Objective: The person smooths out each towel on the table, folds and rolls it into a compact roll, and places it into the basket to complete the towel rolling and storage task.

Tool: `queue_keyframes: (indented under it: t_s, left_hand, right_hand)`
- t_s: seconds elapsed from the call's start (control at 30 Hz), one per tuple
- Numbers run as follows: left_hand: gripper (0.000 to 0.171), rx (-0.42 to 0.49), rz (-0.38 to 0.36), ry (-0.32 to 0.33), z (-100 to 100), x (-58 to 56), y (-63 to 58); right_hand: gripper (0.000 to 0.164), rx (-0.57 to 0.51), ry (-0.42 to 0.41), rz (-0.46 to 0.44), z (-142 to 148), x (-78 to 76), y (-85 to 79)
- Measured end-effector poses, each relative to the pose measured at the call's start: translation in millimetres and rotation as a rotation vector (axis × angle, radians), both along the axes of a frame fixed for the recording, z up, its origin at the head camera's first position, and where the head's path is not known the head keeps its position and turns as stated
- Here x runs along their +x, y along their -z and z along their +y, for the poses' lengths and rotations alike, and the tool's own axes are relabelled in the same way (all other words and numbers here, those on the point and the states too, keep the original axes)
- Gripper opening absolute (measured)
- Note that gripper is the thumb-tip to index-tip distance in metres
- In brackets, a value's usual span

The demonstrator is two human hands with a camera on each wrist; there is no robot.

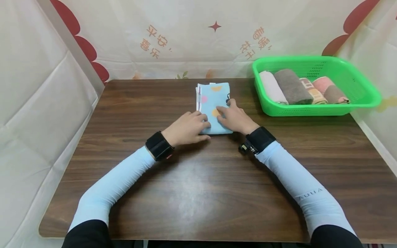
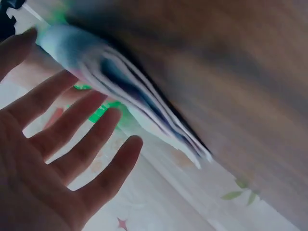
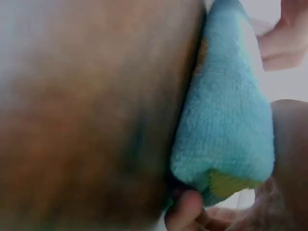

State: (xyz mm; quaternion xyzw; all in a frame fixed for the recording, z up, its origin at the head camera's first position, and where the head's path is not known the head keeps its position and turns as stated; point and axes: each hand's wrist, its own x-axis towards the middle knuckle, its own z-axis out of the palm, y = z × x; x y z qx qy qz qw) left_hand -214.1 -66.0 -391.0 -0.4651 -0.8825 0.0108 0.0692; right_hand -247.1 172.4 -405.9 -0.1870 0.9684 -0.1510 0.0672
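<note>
A light blue towel (image 1: 214,120) with yellow and pink spots lies folded in layers near the table's far edge. A dark loop (image 1: 228,97) shows at its right side. My left hand (image 1: 190,128) is at the towel's left edge, its fingers spread and gently bent in the left wrist view, beside the open layers (image 2: 144,106). At the right edge, my right hand (image 1: 237,118) holds the towel, with thumb and index finger on top. In the right wrist view a fingertip (image 3: 185,209) is tucked at the towel's lower corner.
At the back right stands a green basket (image 1: 310,111) with several rolled towels, among them a white one (image 1: 273,88) and a grey one (image 1: 293,88). The brown wooden table (image 1: 192,193) reaches to a printed white curtain (image 1: 192,44) behind.
</note>
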Motion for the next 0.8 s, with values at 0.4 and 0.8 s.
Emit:
queue_keyframes:
  t_s: [0.4,0.8]
  left_hand:
    - [0.007,0.031,0.001,-0.001,14.2,1.6,5.7]
    - [0.002,0.096,-0.047,-0.006,17.0,-1.1,6.8]
  right_hand:
    - [0.037,0.113,-0.237,0.270,-5.4,39.2,-20.0]
    - [0.014,0.113,-0.309,0.414,-6.7,51.8,-12.2]
